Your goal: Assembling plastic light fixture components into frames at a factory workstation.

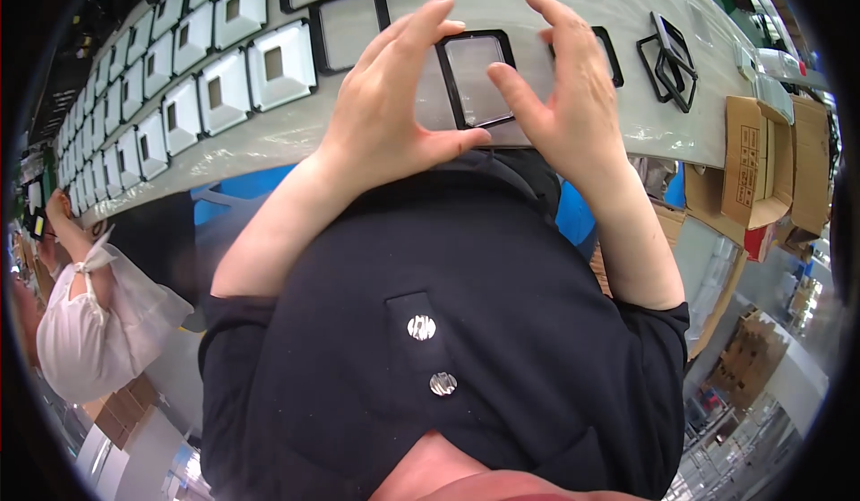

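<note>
A square black frame with a frosted clear pane lies on the pale grey conveyor belt right in front of me. My left hand curls around its left side, thumb at the lower edge and index finger over the top corner. My right hand touches the pane with its thumb, the other fingers arched over the frame's right side. A second black frame is mostly hidden behind my right hand.
Rows of white square housings run along the belt to the left. Two more framed panes lie beyond my left hand, and empty black frames are stacked at right. Open cardboard boxes stand right. A person in white works at left.
</note>
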Available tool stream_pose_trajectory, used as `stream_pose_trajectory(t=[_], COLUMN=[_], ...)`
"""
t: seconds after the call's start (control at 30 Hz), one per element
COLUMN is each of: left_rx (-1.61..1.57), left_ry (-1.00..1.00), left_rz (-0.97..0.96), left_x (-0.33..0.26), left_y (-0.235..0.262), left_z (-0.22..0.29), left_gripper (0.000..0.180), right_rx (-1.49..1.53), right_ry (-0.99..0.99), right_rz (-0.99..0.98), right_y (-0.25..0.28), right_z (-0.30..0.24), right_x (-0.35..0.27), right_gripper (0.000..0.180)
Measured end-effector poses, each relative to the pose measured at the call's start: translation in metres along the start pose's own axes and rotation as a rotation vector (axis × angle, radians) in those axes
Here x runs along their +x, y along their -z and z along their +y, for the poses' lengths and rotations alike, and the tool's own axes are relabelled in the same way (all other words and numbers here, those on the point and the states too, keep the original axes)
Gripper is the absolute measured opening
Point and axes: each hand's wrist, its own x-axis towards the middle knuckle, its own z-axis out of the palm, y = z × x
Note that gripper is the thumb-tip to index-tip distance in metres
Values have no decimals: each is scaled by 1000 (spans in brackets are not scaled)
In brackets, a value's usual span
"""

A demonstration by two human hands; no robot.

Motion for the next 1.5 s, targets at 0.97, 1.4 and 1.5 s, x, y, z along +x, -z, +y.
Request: stream_pose_trajectory(t=[0.97,1.4,1.5], left_rx=[374,404,391], left_ry=[108,50,71], left_rz=[-323,-302,-278], left_x=[8,14,11], left_y=[0,1,-3], left_z=[1,-1,1], left_gripper=[63,53,55], right_rx=[-381,-255,-318], right_ry=[257,266,234], right_rz=[-666,-623,-538], right_y=[17,12,17], right_z=[13,13,17], right_x=[-18,-10,-12], right_gripper=[54,47,49])
